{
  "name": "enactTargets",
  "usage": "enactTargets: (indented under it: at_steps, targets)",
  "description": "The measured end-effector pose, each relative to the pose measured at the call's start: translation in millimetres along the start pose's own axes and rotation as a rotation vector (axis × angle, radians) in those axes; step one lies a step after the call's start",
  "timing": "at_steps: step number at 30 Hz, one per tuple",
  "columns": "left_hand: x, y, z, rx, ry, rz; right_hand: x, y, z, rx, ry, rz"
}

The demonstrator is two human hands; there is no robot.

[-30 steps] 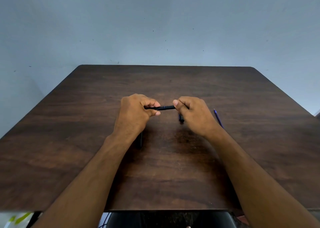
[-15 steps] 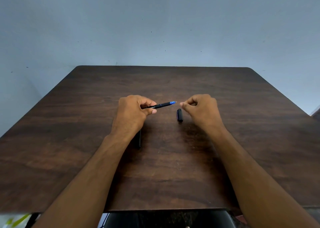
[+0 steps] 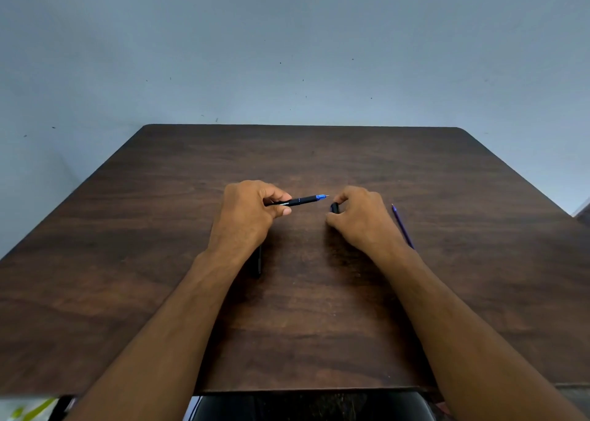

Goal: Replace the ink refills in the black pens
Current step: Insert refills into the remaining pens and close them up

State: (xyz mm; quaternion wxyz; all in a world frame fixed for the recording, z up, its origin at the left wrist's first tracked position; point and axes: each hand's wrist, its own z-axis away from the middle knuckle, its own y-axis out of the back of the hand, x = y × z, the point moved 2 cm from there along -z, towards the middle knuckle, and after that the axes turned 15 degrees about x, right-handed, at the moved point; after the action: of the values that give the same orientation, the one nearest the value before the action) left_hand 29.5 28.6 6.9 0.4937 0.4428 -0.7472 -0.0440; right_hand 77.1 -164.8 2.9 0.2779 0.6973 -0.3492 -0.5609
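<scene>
Two hands work mid-table [image 3: 159, 261]. Left hand [image 3: 245, 216] pinches the pen [image 3: 298, 200] level, tip exposed toward the right hand [image 3: 360, 219], whose fingers close on the cap [image 3: 334, 208], probably for recapping. Refill [image 3: 402, 225] lies right, parked.

No text can be read. The black pen [image 3: 295, 201] bears a short line of pale print along its barrel, just past the thumb; it may be a brand name, but the letters are too small and blurred to make out. Nothing else carries lettering.
</scene>
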Motion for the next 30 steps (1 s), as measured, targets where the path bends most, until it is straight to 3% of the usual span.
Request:
enactTargets:
  at_steps: [4, 8, 10, 30]
  targets:
    - [-2.1, -0.3, -0.9, 0.005, -0.013, -0.001, 5.4, 8.8, 0.0, 0.2, -0.103, -0.386]
    - [-2.9, 0.4, -1.9, 0.01, -0.02, 0.0, 4.0, 10.1, -1.0, 0.108, -0.316, -0.972]
    - [-3.5, 0.2, -1.9, 0.009, -0.016, -0.006, 4.3, 10.5, -1.6, 0.062, -0.366, -1.094]
    - [-1.1, 0.0, -1.2, -0.012, -0.033, -0.012, 5.6, 2.3, -0.8, 0.0, -0.296, -1.127]
